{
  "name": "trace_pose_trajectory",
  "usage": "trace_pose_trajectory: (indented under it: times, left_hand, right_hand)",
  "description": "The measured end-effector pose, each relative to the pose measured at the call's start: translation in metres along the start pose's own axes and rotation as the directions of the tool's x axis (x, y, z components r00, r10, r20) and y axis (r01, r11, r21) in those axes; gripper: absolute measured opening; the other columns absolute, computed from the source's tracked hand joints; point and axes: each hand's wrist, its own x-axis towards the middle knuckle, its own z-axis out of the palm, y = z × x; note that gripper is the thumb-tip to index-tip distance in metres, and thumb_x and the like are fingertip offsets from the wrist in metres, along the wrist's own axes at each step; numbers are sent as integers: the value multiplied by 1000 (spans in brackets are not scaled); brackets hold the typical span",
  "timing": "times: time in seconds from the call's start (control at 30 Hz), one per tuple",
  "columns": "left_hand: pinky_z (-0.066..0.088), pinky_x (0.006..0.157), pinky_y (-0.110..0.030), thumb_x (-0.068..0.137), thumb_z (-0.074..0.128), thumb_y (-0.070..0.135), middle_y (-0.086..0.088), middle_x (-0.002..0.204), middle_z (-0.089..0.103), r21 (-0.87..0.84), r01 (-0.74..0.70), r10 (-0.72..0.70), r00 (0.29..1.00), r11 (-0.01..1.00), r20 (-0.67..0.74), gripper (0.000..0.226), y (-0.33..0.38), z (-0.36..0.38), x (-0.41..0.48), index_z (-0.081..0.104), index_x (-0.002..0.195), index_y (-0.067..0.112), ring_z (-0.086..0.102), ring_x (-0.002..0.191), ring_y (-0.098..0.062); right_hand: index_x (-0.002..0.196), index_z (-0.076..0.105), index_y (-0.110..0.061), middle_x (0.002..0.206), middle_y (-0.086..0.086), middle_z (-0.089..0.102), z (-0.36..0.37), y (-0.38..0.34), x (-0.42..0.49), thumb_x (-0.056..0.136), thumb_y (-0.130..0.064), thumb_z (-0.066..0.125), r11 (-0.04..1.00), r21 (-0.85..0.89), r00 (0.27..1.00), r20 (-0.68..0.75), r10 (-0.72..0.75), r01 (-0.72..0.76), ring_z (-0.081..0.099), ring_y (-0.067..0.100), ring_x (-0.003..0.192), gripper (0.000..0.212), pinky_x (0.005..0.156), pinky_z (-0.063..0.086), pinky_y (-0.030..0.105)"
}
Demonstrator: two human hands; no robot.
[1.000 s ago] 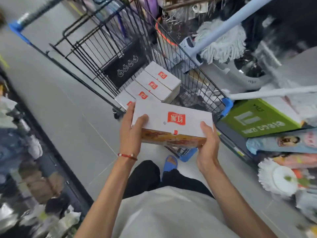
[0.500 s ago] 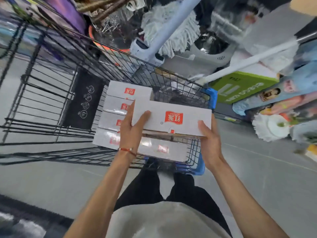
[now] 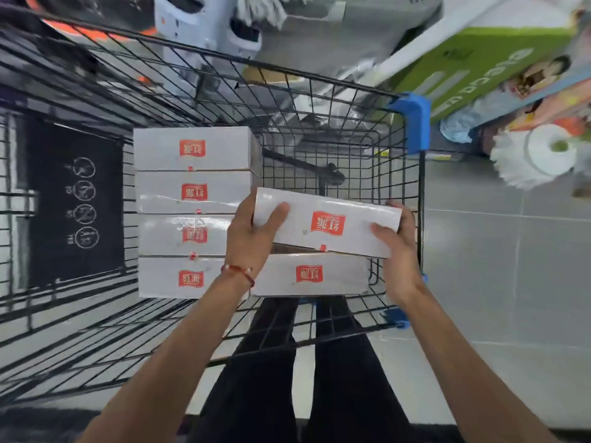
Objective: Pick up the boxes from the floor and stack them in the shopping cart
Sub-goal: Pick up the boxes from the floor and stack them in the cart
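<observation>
While a person stands over one wire shopping cart (image 3: 319, 123), two hands hold a single white box (image 3: 326, 223) with a red label just above the basket, right of centre in the frame. The left hand (image 3: 252, 233) takes the box's left end, thumb on top, its grip wrapped round the edge. The right hand (image 3: 399, 247) has the right end in the same clasping grip. Six boxes show in all: the one held and five lying flat in the cart. A row of four (image 3: 192, 212) sits side by side at centre left, and the fifth box (image 3: 308, 274) lies at lower centre, partly beneath the tilted held one. One red bracelet (image 3: 238, 271) circles the left wrist. At left, a black placard (image 3: 75, 203) carries four round pictograms. One green carton (image 3: 479, 59) and one white mop head (image 3: 540, 158) fill the upper right.
</observation>
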Motion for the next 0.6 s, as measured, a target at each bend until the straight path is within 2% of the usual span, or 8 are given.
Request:
trace_pose_trajectory:
  times: [0.03, 0.13, 0.23, 0.37, 0.5, 0.6]
  left_hand:
    - [59, 94, -37, 92, 68, 42, -2, 128, 64, 21, 18, -18, 1000, 1000, -19, 43, -8, 3, 4, 59, 130, 24, 64, 114, -22]
    - [57, 95, -35, 89, 72, 44, 2, 122, 62, 50, 56, -52, 995, 997, -84, 40, -27, 9, 12, 64, 122, 23, 64, 112, -20]
    - [56, 97, -41, 80, 72, 57, 5, 114, 66, 109, 84, -71, 990, 990, -126, 49, -43, 8, 16, 67, 116, 24, 66, 105, -17]
    - [51, 93, -36, 85, 73, 51, 6, 108, 65, 240, 79, -39, 985, 968, -168, 37, -55, 7, 17, 68, 112, 26, 61, 98, -14]
    - [45, 81, -27, 83, 75, 52, 2, 101, 73, 366, 57, 33, 972, 929, -234, 39, -50, 9, 20, 74, 110, 23, 61, 89, -12]
    - [45, 78, -24, 81, 78, 48, 3, 95, 78, 427, 33, 87, 962, 904, -259, 36, -50, 4, 18, 77, 108, 25, 66, 82, -11]
  right_hand:
    - [145, 40, -23, 120, 0, 62, -1, 7, 3, 81, -24, 67, 1000, -13, 1000, 2, 18, -18, 68, 12, 96, 70, 73, 58, 25]
    - [145, 37, -27, 122, 1, 63, 2, 18, 14, 96, -22, 69, 997, -59, 999, -6, 46, -46, 72, 3, 86, 58, 75, 59, 26]
    - [145, 36, -31, 120, -2, 65, 3, 27, 26, 102, -29, 64, 988, -136, 997, -17, 72, -74, 71, 6, 91, 52, 79, 58, 33]
    - [147, 36, -33, 111, -9, 63, 8, 36, 34, 102, -33, 63, 980, -174, 995, -31, 94, -98, 70, 1, 87, 53, 77, 58, 26]
    - [147, 35, -37, 125, -1, 64, 10, 43, 41, 100, -38, 66, 976, -164, 989, -37, 142, -146, 69, 22, 109, 55, 99, 58, 52]
    - [144, 36, -39, 119, -5, 68, 12, 43, 43, 99, -39, 67, 968, -201, 989, -17, 148, -149, 69, 23, 111, 55, 103, 55, 54]
